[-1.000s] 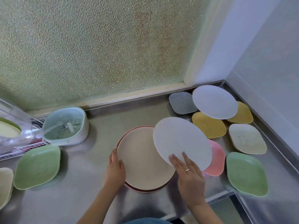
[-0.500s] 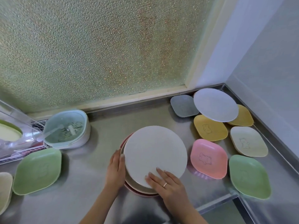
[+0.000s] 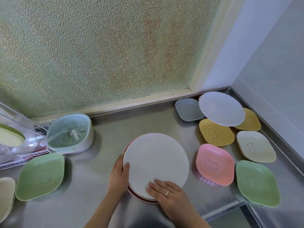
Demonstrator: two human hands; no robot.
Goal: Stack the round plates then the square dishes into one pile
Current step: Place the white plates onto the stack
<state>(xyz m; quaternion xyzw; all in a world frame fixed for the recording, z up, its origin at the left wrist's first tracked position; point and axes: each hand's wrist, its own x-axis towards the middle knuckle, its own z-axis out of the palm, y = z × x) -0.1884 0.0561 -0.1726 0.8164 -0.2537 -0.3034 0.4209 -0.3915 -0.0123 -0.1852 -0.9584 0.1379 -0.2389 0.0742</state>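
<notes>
From the head camera, a white round plate (image 3: 156, 163) lies on top of a pile (image 3: 141, 199) of round plates near the front edge of the steel tabletop (image 3: 85, 186), its rim sitting slightly off the cream and pink rims below it. The left hand (image 3: 118, 175) cups the pile's left rim with its thumb laid on the white plate, and the right hand (image 3: 166, 193) rests flat on that plate's near edge, fingers straight and holding nothing. To seat this plate well, I would judge it best to nudge it toward the front edge with the flat right hand while the left acts as a stop, until the rims line up. One more round plate (image 3: 221, 108) sits in the far right corner, lying over a grey dish (image 3: 187, 109) and two yellow dishes (image 3: 215, 132). Room is tight on the right: a pink dish (image 3: 214, 163) lies just beside the pile, with cream (image 3: 255, 146) and green (image 3: 256, 183) dishes between it and the raised right edge. Another green dish (image 3: 41, 176) lies near the left edge, and bare steel is open behind the pile toward the far edge.
</notes>
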